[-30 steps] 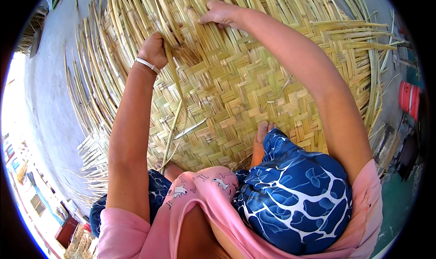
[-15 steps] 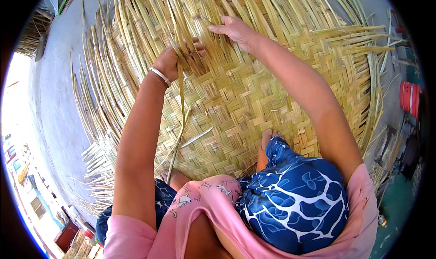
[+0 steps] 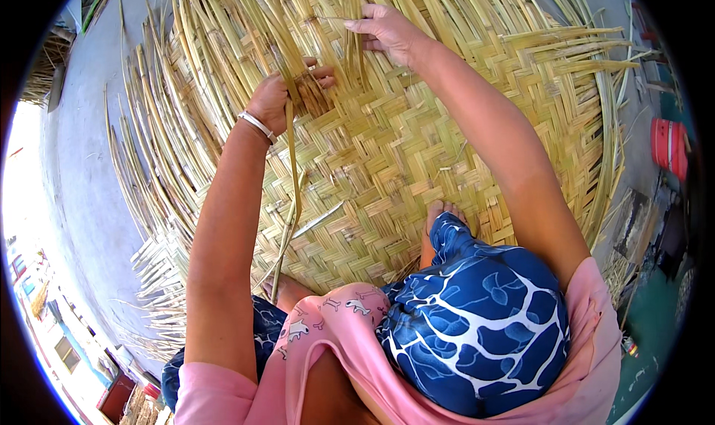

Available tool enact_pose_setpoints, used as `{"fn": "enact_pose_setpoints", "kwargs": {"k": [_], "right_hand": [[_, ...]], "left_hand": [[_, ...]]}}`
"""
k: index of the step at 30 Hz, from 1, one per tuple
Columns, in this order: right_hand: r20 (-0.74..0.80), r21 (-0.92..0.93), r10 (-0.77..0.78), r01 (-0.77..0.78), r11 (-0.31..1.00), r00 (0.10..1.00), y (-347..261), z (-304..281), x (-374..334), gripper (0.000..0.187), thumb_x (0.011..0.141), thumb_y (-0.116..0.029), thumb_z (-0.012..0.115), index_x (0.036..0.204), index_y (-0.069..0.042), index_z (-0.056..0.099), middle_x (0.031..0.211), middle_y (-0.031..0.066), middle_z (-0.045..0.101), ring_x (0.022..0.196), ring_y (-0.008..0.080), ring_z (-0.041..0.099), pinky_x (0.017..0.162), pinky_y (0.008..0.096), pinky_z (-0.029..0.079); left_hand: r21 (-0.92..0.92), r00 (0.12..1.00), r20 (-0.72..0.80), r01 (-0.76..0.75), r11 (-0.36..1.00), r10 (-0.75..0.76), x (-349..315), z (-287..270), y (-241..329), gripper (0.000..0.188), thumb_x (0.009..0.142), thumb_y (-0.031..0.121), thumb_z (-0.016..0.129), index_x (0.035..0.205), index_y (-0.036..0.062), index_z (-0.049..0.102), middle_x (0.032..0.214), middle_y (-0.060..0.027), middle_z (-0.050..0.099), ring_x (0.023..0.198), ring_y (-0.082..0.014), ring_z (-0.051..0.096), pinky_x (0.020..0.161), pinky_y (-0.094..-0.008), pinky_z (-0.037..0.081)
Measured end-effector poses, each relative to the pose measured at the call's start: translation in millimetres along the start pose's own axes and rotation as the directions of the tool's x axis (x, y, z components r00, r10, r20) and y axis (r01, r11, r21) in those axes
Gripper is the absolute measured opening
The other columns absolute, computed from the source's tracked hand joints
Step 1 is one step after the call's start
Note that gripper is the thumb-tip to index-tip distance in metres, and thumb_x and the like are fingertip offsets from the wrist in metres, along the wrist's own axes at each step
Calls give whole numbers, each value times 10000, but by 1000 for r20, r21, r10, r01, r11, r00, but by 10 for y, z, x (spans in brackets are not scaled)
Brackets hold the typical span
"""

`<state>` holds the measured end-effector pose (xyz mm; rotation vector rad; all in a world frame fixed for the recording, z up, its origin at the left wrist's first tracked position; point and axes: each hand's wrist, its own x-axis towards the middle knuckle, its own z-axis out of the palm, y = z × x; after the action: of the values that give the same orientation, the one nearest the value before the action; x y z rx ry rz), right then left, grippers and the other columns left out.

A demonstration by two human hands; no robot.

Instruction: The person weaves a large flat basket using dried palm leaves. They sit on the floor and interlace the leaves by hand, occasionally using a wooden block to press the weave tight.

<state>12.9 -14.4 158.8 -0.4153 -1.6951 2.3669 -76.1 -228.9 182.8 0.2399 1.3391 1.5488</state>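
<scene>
Left hand (image 3: pixel 279 101), its grip clamped on a loose bamboo strip (image 3: pixel 292 172); right hand (image 3: pixel 387 34), fingers pinching upright strips (image 3: pixel 350 23). Both rest on the woven bamboo mat (image 3: pixel 387 164), spread over the floor (image 3: pixel 82 179).

No labels, signs or screens are to be seen. One thing that may be a package is found at the far right edge: a red cylindrical container (image 3: pixel 668 146) lying on the floor, well apart from the woven mat (image 3: pixel 387 149).
</scene>
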Motion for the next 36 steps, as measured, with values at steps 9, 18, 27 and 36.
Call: {"fn": "enact_pose_setpoints", "kwargs": {"k": [9, 18, 27, 36], "right_hand": [[61, -870, -368, 230, 436, 928, -124, 452, 104, 240, 812, -223, 594, 920, -8, 601, 799, 141, 621, 755, 257, 605, 685, 382, 461], [62, -896, -322, 194, 398, 945, -188, 556, 15, 268, 785, -200, 557, 954, 6, 584, 864, 175, 639, 813, 275, 637, 716, 405, 497], [222, 330, 76, -148, 932, 972, -172, 183, 285, 350, 901, -351, 545, 1017, -22, 572, 916, 120, 619, 822, 220, 644, 721, 351, 536], [266, 241, 58, -125, 963, 962, -179, 48, 324, 234, 846, -225, 640, 992, -54, 574, 905, 85, 620, 768, 169, 622, 672, 287, 539]], "left_hand": [[118, 999, -16, 52, 992, -50, -18, 92, 102, 409, 982, 195, 340, 1353, 25, 304, 1271, -208, 490, 1063, -287, 586, 888, -406, 521], [171, 999, -14, 53, 984, -51, 5, 73, 93, 419, 977, 189, 359, 1356, 19, 305, 1273, -187, 491, 1083, -268, 575, 886, -395, 519], [298, 971, 190, 82, 951, -143, 94, 7, 165, 506, 949, 298, 457, 1350, 12, 342, 1205, -141, 540, 1062, -232, 580, 924, -362, 488], [317, 954, 213, 135, 939, -209, 141, 32, 234, 595, 890, 347, 570, 1310, -26, 375, 1133, -124, 581, 983, -218, 608, 884, -344, 498]]}}
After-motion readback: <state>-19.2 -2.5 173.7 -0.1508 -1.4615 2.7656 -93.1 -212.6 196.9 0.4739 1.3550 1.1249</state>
